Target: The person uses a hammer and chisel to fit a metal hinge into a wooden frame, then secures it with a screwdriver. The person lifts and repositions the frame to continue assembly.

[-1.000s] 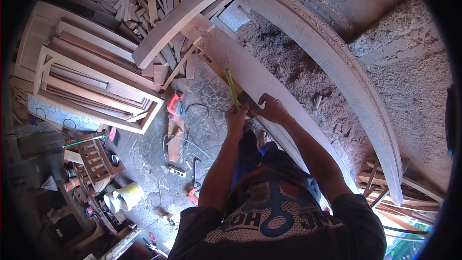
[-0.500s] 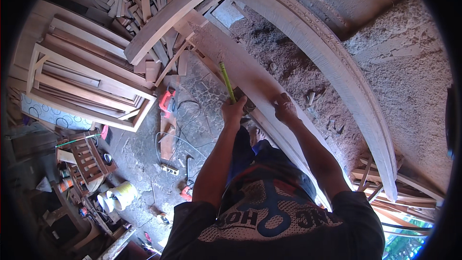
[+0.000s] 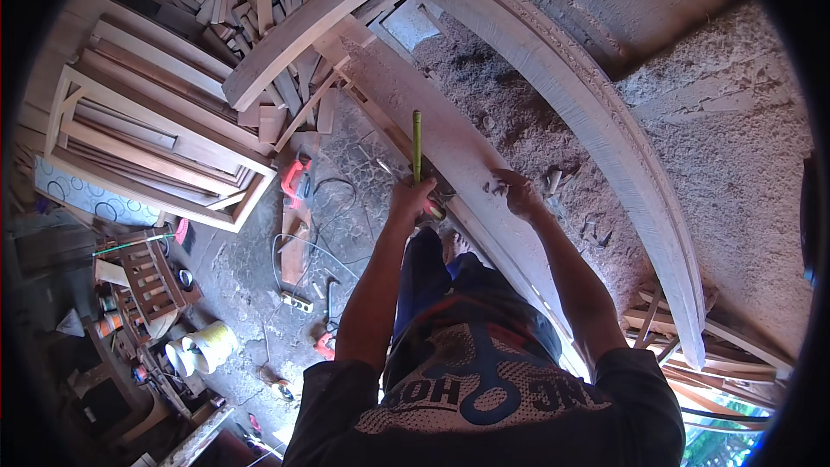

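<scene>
My left hand (image 3: 410, 199) is closed around a tape measure (image 3: 417, 149), whose yellow-green blade sticks out away from me. The tape's case is partly hidden by the fingers. Beneath, a long pale wooden board (image 3: 437, 117) runs from the upper middle toward my right side. Over that board's right edge is my right hand (image 3: 523, 196), its fingers stretched out to the left and apparently holding nothing. Small dark marks or bits (image 3: 498, 186) show on the board at its fingertips.
A large curved wooden piece (image 3: 596, 112) arches on the right over sawdust (image 3: 484, 91); another curved beam (image 3: 320, 22) crosses the top. Wooden frames (image 3: 156, 151) lie left. A red power tool (image 3: 296, 180), cords, a power strip (image 3: 296, 302) and buckets (image 3: 207, 348) are on the floor.
The tape blade has swung more upright and slightly right, with my left hand shifting a little down and left. My right hand has moved slightly right, toward the board's edge.
</scene>
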{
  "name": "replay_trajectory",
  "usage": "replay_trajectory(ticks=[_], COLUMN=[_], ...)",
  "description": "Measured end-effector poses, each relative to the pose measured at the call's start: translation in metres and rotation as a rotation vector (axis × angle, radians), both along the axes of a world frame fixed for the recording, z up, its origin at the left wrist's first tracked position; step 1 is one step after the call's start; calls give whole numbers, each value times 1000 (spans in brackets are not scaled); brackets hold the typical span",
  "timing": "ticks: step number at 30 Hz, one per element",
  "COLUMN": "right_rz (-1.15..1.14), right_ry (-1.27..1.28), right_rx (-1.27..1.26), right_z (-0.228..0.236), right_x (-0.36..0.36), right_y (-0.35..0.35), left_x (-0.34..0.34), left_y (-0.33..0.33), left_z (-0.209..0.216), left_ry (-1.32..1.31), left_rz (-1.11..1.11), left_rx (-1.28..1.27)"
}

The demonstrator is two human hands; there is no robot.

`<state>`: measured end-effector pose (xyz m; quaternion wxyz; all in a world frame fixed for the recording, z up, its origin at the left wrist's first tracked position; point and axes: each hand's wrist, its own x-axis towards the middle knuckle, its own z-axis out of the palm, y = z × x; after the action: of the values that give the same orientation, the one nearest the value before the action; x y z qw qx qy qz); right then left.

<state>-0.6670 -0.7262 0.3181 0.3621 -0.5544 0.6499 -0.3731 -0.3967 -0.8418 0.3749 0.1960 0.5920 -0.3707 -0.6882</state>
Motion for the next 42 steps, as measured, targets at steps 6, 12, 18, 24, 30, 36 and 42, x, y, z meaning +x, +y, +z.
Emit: replay_trajectory(ticks=[6,12,18,24,30,36,42], right_rz=[-217,-347,-389,-543,-115,204,-127], right_ry=[-435,-686,-787,-570,15,306,-169], right_rx=[185,214,218,73,-249,-48,305], right_z=[-7,-6,-1,16,82,114,89], right_x=[0,-4,-6,3,69,98,122], right_y=[-4,-7,-1,-3,-60,-106,-94], left_x=[-4,-6,-6,-9,-9,-9,-1], left_y=[7,7,8,9,7,6,0], left_z=[-7,-1,1,13,12,6,-6], left_ry=[16,-3,-33,-84,-82,12,8], left_rz=[84,71,60,69,49,41,-13], left_rx=[-22,-20,-52,-61,-82,-54,-67])
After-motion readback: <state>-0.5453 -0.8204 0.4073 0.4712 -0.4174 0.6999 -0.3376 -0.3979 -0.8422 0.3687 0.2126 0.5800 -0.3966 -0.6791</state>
